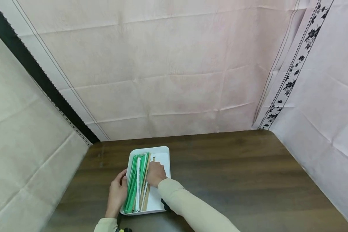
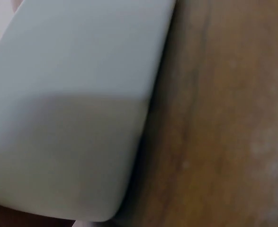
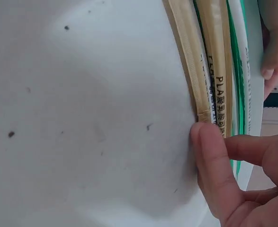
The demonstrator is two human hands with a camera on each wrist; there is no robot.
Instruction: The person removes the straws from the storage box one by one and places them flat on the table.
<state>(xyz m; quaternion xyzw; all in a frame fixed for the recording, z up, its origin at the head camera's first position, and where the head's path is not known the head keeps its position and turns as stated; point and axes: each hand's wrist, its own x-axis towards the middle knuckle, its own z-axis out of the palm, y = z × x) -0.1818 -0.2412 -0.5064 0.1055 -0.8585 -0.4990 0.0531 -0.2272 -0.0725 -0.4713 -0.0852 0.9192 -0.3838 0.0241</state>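
Note:
A white tray (image 1: 158, 206) lies on the wooden table, with several wrapped drinking straws lengthwise along its left side. Some wrappers are green (image 1: 131, 193), others white (image 1: 138, 183) or tan (image 1: 146, 198). Printed black lettering shows on the tan wrappers (image 3: 219, 71) in the right wrist view. At the tray's left edge, my left hand (image 1: 118, 191) rests against the outer side with thumb and fingers. My right hand (image 1: 156, 174) reaches inside and pinches the end of a tan-wrapped straw (image 3: 188, 56) between thumb and fingertips. The left wrist view is mostly the tray's pale outer side (image 2: 72, 118).
Small dark specks (image 3: 11, 134) dot the tray floor right of the straws. Brown table surface (image 1: 235, 180) stretches to the right. Pale cloth hangings (image 1: 168, 71) stand behind the table and on both sides, one with a black floral border (image 1: 290, 84).

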